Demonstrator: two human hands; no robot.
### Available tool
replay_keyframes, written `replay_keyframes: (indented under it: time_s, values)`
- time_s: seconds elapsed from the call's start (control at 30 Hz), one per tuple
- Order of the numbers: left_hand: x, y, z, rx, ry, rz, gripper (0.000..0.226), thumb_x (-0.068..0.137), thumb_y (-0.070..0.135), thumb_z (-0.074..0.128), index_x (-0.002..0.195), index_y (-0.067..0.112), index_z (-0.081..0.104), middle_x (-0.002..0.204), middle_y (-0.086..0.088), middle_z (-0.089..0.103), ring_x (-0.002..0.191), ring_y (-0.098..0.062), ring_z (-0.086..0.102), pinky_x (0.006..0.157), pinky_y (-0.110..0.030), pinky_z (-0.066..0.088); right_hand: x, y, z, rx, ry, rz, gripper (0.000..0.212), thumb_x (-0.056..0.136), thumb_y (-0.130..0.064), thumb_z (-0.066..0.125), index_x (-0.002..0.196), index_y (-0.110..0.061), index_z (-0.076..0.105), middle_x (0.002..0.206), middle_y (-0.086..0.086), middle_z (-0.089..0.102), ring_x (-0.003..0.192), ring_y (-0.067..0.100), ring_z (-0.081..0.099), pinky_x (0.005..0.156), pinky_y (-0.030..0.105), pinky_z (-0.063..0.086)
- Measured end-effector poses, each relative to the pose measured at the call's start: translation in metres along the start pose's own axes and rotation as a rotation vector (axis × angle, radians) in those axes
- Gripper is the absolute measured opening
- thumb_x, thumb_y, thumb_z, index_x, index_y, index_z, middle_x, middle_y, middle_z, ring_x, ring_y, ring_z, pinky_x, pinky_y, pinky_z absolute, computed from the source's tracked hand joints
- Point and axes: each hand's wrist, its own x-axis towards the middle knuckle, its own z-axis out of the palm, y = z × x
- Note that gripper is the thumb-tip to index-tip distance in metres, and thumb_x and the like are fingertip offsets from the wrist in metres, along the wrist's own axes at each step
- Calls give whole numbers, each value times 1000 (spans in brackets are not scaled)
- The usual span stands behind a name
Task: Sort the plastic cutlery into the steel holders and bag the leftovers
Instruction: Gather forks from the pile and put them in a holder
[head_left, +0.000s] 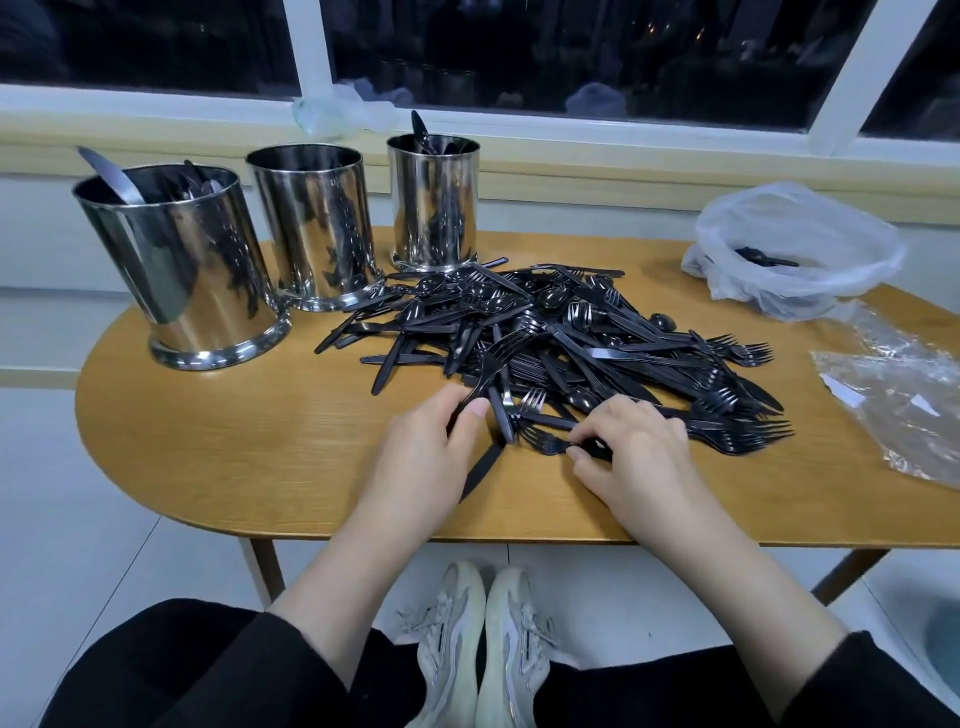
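Honestly there was nothing readable anywhere, no labels, brands or numbers showed on the steel holders (311, 223), the cutlery pile (571, 343) or the bag (795, 249).

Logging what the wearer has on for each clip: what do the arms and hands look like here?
Both hands are bare: the left hand and the right hand show no gloves, rings, watch or bracelets. The forearms are uncovered too. Black sleeves are pushed up toward the elbows, the left sleeve and the right sleeve, both plain with no visible markings. The fingers have short, unpainted nails.
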Motion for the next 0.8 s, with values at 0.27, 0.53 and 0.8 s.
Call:
replay_keyframes:
  time_s: [0.27, 0.53, 0.8]
  values:
    - [0, 1, -5, -122, 3, -38, 23, 109, 39, 42, 98, 34, 62, 54, 18, 48, 49, -4, 41, 48, -20, 31, 10, -5, -18, 113, -170, 34, 4, 94, -37, 68, 96, -34, 66, 102, -16, 62, 108, 8, 49, 100, 38, 31]
    - [0, 1, -5, -129, 9, -37, 25, 108, 38, 42, 100, 29, 63, 59, 15, 49, 53, -5, 40, 49, -21, 30, 6, -2, -30, 515, 40, 121, 22, 91, -23, 74, 107, -38, 69, 84, -10, 67, 77, 6, 56, 69, 13, 42]
    - [-3, 21, 7, -328, -70, -28, 23, 108, 26, 46, 97, 25, 66, 82, 1, 75, 68, -20, 65, 64, -35, 53, 10, -32, -39, 1355, -6, 353, 5, 91, -7, 70, 89, -10, 68, 73, 5, 65, 66, 15, 56, 71, 31, 48]
